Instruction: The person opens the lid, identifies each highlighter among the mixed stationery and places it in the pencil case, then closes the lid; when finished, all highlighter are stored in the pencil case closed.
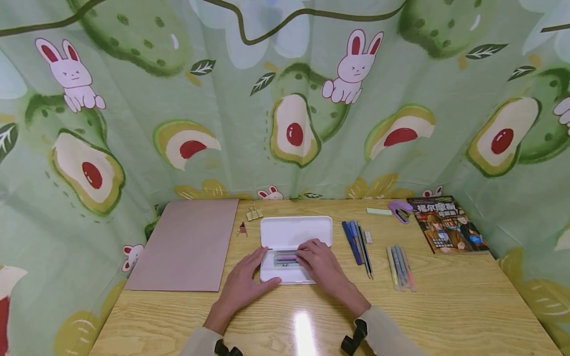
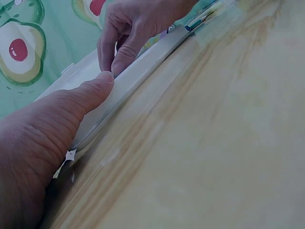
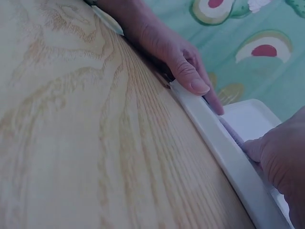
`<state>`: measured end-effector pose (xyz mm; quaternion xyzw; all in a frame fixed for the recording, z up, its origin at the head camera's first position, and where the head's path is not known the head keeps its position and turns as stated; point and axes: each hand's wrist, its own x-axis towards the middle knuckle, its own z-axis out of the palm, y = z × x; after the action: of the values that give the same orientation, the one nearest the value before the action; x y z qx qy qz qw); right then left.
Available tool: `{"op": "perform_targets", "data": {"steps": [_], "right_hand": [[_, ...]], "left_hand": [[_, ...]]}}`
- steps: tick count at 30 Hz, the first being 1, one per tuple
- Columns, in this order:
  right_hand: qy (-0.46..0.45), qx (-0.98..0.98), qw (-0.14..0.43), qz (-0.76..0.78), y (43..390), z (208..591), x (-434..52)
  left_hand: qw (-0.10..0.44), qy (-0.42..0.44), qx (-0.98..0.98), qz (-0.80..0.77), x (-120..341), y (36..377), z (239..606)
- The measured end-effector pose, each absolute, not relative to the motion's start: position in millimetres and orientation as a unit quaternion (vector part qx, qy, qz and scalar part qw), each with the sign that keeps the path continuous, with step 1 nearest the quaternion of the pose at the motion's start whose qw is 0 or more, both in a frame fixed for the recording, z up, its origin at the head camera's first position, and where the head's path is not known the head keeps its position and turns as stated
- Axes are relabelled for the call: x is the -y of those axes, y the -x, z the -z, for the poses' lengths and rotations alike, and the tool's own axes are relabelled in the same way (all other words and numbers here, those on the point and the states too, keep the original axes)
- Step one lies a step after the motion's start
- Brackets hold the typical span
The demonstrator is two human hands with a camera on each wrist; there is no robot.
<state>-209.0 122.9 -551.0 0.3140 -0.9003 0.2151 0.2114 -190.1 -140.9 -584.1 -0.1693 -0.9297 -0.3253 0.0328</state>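
Observation:
A white pencil case (image 1: 296,232) lies open on the table with its lid tilted back. Several slim grey and lilac sticks, probably pens, lie inside its tray. My left hand (image 1: 242,282) rests at the case's left end, fingers extended near the back corner and thumb along the front rim. Inside the tray, my right hand (image 1: 322,267) has thumb and fingers closed together at the right end of a lilac pen-like stick (image 3: 231,131). The left wrist view shows this right hand (image 2: 138,36) bent over the rim, with its fingertips partly hidden.
Left lies a brown board (image 1: 184,244), with gold binder clips (image 1: 254,213) and a red clip (image 1: 242,229) near it. Right are blue pens (image 1: 353,242), pencils, an eraser (image 1: 368,237), pastel markers (image 1: 401,267), a green strip (image 1: 378,211), a purple tape dispenser (image 1: 401,210) and a magazine (image 1: 447,225).

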Motion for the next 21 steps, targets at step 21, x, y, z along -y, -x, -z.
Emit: {"op": "perform_targets", "data": {"steps": [21], "right_hand": [[-0.260, 0.905, 0.200, -0.269, 206, 543, -142]], "left_hand": [[0.030, 0.166, 0.929, 0.328, 140, 189, 581]]}}
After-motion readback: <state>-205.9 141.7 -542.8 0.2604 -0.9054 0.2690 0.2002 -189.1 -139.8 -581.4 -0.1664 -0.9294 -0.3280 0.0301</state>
